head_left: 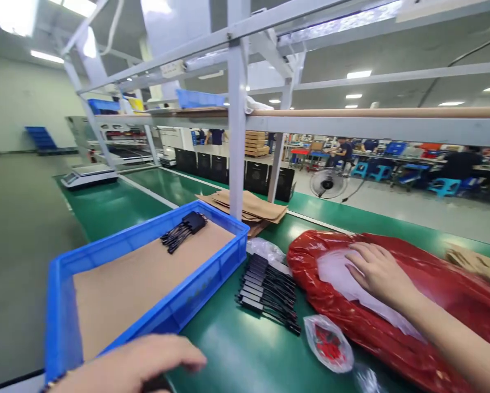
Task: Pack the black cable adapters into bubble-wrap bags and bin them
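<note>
My right hand (378,273) lies with spread fingers on a white plastic liner (332,270) inside a large red plastic bag (310,254). Low in the view, over the near rim of the blue tray (212,289), my left hand (134,360) has a finger stretched out. A dark thing shows partly beneath it, cut off by the frame. Between the hands, a row of black cable adapters (265,292) lies on the green table. More black adapters (187,229) rest on the cardboard lining the tray. A small clear bag of red pieces (329,346) is beside the red bag.
Brown paper sheets (248,206) lie behind the tray, by a metal shelf post (236,125). A scale (89,174) stands far left on the green table (228,338). Black boxes (257,177) line the back. Beyond are a fan (328,184) and people at benches.
</note>
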Motion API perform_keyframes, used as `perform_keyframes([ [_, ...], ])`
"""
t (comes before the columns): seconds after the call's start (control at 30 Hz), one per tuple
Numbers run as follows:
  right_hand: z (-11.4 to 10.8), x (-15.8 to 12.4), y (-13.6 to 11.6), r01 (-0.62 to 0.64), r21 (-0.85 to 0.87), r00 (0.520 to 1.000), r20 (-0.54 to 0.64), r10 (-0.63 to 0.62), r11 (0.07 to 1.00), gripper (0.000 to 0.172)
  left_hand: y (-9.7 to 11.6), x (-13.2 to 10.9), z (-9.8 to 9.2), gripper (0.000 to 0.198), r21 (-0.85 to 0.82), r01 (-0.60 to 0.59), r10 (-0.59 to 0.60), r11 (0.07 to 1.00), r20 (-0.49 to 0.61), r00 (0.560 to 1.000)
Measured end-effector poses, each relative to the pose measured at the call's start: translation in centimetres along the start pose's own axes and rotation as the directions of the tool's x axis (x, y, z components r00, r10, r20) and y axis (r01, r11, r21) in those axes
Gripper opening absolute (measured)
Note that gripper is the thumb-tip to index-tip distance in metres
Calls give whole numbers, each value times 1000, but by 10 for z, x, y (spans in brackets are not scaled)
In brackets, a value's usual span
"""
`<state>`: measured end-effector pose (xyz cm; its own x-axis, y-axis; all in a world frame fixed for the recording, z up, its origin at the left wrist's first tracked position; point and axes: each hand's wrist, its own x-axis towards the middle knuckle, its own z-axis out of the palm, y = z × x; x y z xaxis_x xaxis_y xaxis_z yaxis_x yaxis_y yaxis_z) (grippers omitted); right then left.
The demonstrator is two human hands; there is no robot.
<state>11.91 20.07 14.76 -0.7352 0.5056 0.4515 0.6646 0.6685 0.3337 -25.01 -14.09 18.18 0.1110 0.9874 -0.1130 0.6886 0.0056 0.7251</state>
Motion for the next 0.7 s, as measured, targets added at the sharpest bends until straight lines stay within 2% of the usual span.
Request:
perform_keyframes([
  [0.03,14,23,-10,12,-1,1000,12,-12,1000,29,-13,-7,-22,33,53,58,-50,997,-137,989],
  [0.1,41,67,-27,14,-16,1000,26,-14,1000,30,-43,-8,-63,39,184,184,-141,965,-226,964],
  [0.13,54,86,-35,2,-26,999,36,-1,1000,30,-58,-2,-83,43,240,249,-165,938,-323,932],
  [0.17,66,104,-43,-17,-36,999,50,18,999,30,-74,8,-101,49,299,308,-164,903,-424,891],
  [0.2,78,119,-50,-38,-46,997,67,41,998,30,-89,21,-117,57,361,352,-154,864,-476,866],
  [0.3,107,154,-72,-79,-55,988,131,86,995,33,-128,71,-151,78,506,449,-131,736,-544,829],
  [0.4,128,175,-89,-76,-41,981,177,82,996,36,-154,129,-163,91,551,520,-233,653,-507,829],
  [0.53,146,196,-102,-76,1,975,210,74,997,41,-177,201,-163,99,537,563,-302,628,-499,812],
  [0.6,150,206,-105,-107,48,972,216,94,993,44,-187,229,-161,99,533,586,-330,610,-502,799],
  [0.7,145,216,-110,-179,190,969,204,140,965,46,-200,258,-159,105,529,619,-365,581,-511,778],
])
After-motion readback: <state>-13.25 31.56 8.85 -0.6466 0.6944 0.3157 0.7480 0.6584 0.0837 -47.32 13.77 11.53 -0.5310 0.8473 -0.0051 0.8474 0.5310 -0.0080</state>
